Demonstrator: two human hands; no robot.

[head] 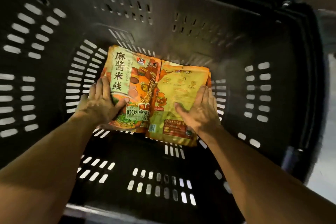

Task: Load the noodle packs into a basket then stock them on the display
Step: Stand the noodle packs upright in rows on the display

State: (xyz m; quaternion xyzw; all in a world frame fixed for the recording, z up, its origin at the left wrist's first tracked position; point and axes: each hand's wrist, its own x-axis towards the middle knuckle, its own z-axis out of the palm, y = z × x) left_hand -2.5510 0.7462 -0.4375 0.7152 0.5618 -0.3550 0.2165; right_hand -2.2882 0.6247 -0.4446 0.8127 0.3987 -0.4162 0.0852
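Inside the dark basket (181,23), the left hand (101,102) grips one noodle pack (131,78) (front up); the right hand (200,111) grips another noodle pack (180,96) beside it, their edges overlapping.

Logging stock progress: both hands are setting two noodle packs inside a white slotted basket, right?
Not quite: the basket is black, not white, as the head view shows. The left hand and right hand do hold two noodle packs inside it.
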